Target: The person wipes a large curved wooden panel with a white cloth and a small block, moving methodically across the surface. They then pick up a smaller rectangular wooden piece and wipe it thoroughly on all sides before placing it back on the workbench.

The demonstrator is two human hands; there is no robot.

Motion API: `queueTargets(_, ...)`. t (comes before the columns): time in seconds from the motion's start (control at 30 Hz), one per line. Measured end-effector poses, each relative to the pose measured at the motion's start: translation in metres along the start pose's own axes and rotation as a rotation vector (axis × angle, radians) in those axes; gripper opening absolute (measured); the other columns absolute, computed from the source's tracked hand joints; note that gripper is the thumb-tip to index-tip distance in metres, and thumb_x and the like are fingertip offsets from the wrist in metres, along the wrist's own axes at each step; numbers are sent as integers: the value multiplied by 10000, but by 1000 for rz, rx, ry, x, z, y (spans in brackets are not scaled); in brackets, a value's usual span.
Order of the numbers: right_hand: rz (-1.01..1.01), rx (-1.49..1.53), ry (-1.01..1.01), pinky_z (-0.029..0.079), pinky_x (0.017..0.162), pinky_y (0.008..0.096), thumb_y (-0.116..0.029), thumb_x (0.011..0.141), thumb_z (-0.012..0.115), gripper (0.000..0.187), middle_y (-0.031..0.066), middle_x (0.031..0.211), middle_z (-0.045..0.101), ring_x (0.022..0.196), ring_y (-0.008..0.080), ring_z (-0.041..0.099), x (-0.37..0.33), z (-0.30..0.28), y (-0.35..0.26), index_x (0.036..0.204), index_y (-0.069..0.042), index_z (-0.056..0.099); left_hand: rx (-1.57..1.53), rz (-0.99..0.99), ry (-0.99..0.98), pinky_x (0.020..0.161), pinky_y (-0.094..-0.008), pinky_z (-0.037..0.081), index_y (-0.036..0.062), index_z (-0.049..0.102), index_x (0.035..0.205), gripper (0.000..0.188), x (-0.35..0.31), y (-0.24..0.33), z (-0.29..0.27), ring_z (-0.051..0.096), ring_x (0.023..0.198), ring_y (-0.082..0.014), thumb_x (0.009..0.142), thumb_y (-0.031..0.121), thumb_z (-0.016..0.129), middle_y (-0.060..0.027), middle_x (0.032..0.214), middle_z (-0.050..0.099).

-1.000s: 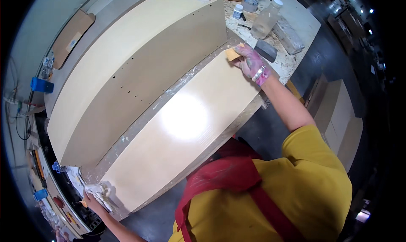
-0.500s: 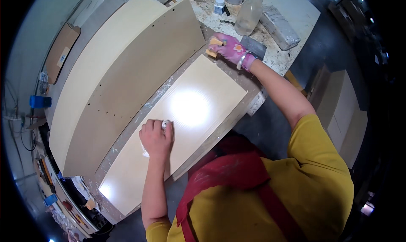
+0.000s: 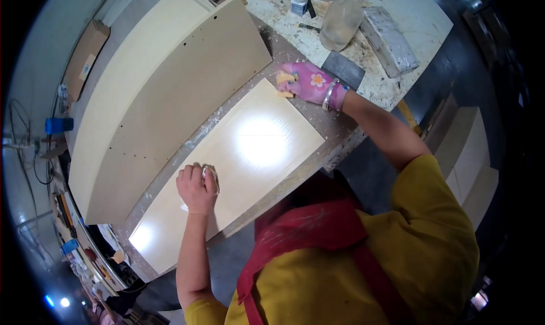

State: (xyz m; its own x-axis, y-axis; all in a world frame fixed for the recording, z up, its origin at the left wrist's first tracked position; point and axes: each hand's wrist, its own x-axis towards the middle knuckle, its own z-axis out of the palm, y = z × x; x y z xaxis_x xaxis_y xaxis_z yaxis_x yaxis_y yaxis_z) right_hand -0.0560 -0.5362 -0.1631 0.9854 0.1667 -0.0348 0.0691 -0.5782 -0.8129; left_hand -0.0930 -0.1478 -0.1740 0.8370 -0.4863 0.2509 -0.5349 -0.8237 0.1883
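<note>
A long, flat cream-coloured board [image 3: 241,186] lies diagonally on the worktable, with bright lamp glare on its surface. My left hand [image 3: 196,190], bare, rests closed on the board left of its middle. Some crumpled white material [image 3: 208,171] shows between its fingers, its kind unclear. At the far right corner of the board is my right hand [image 3: 313,83], in a pink flowered glove with a metal-banded watch or bracelet at the wrist. Its fingers are closed round a yellow-orange sponge-like block [image 3: 285,77] near the board's end edge.
Behind the board stands a large curved cream panel piece [image 3: 187,75] with small drilled holes. Farther right are a clear bottle [image 3: 340,26], a small white jar [image 3: 298,3], a dark grey flat pad [image 3: 344,69] and a plastic-wrapped grey block [image 3: 390,41]. Panels [image 3: 465,149] stand at right.
My left hand has shifted slightly left and down along the board. My right hand, still holding the block, sits slightly lower at the board's far corner. The whole view has shifted slightly.
</note>
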Motion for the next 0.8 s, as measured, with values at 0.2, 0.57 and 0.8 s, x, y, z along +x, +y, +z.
queueTargets(0.2,187,-8,211,495,825,424,-296,838,659,335,183,1052,649,966,365,623,27,21,1,1072,-63,602,-7,25,35,668,-412,403,46,613,860,158,1,-1,4,515,749,-296,821,199,605,-106,816,544)
queueTargets(0.57,125,-104,10,505,789,397,-306,826,687,337,149,993,665,918,334,642,-150,6,-11,1043,-56,621,-47,32,52,653,-415,408,31,620,885,163,0,-2,3,511,727,-308,830,183,608,-117,801,544)
queueTargets(0.8,353,514,306,497,712,314,-197,838,666,224,70,865,658,804,164,621,-143,9,-22,1011,-62,625,-679,-357,98,749,-351,437,-18,596,951,248,66,37,17,531,786,-280,911,227,597,-158,866,583)
